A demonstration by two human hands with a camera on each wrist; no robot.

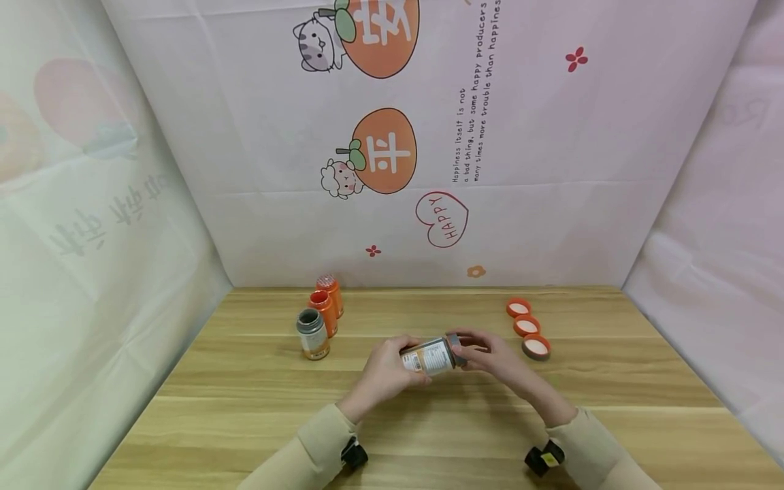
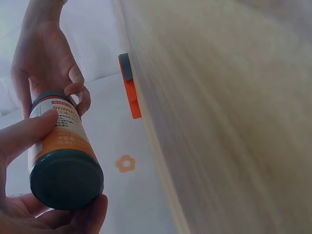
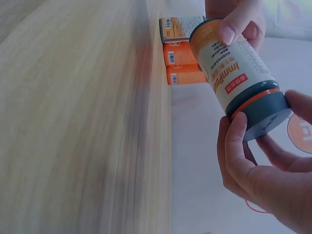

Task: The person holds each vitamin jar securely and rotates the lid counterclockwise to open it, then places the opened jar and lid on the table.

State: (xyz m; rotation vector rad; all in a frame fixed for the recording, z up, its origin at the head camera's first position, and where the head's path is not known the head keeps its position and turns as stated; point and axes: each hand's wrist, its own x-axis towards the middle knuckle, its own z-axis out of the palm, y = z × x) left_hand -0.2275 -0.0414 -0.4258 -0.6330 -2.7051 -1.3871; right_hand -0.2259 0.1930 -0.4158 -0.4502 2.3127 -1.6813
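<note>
A green, white and orange pill bottle (image 1: 431, 356) lies tilted on its side above the table, its capped end toward the right. My left hand (image 1: 390, 367) grips its body near the base, thumb across the label in the left wrist view. Around the dark green screw cap (image 3: 263, 113) curl the fingers and thumb of my right hand (image 1: 492, 355). An orange ring shows between cap and bottle in the right wrist view. The bottle's dark base (image 2: 67, 179) faces the left wrist camera.
Uncapped bottles stand in a row at the back left: a green-topped one (image 1: 313, 335), an orange one (image 1: 324, 312) and another orange one (image 1: 331, 294). At the right lie two orange caps (image 1: 518, 307) and a green cap (image 1: 536, 348), insides up. A printed cloth (image 1: 520, 231) hangs behind the table.
</note>
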